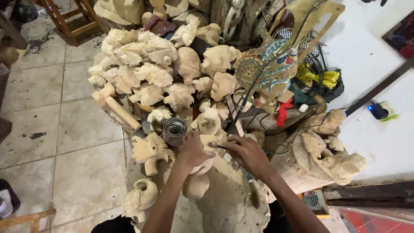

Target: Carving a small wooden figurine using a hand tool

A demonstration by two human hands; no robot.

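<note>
Both hands meet over a pale unfinished wooden carving, left hand clamped around it for steadiness, right hand pinching a slim carving tool, carved heads heaped at twelve o'clock.

Left hand covers the top of the carving it grips, so the face of that piece stays unseen. Right hand pinches a thin tool; its tip disappears against the wood between the two hands, too small to read. Both forearms run off the bottom edge. Just past the left grip, the dark roll shows only its open end. Far beyond the grips, the pile of carvings is cut by the top edge.
</note>
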